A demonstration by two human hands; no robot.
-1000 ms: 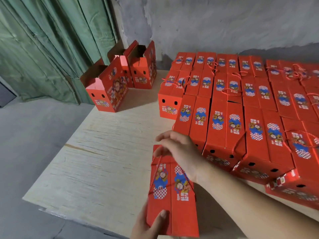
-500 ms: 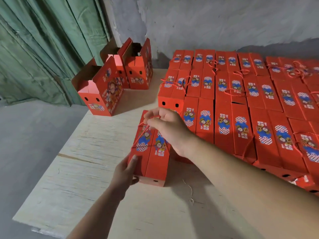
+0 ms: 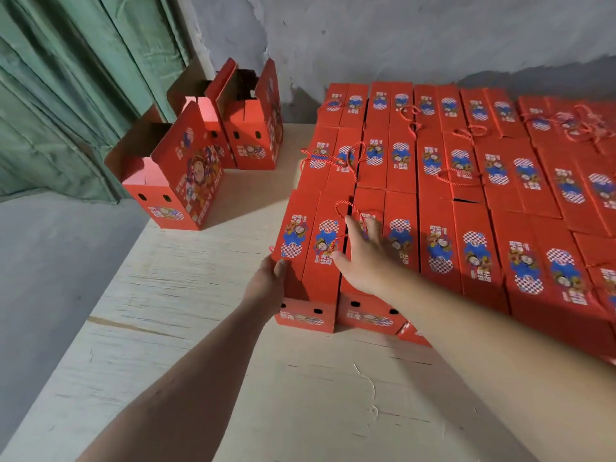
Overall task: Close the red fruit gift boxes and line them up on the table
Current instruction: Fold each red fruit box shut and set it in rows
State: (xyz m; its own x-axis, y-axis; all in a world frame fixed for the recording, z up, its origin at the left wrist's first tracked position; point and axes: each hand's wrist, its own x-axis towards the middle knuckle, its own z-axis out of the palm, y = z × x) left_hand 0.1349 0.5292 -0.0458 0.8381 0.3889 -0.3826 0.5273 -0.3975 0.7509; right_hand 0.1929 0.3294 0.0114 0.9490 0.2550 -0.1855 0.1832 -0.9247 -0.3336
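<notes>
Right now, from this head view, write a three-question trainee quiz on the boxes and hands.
1. True or false: the left hand touches the left side of the closed box at the row's end.
2. The right hand rests: A) flat on closed box tops by a red cord handle; B) inside an open box; C) on the bare table.
3. How many open boxes stand at the far left?

Key: 1 true; 2 A; 3 three.

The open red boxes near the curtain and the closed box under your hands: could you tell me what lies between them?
In the head view, only bare pale tabletop lies between the nearest open box and the closed box; nothing stands on that stretch.
</notes>
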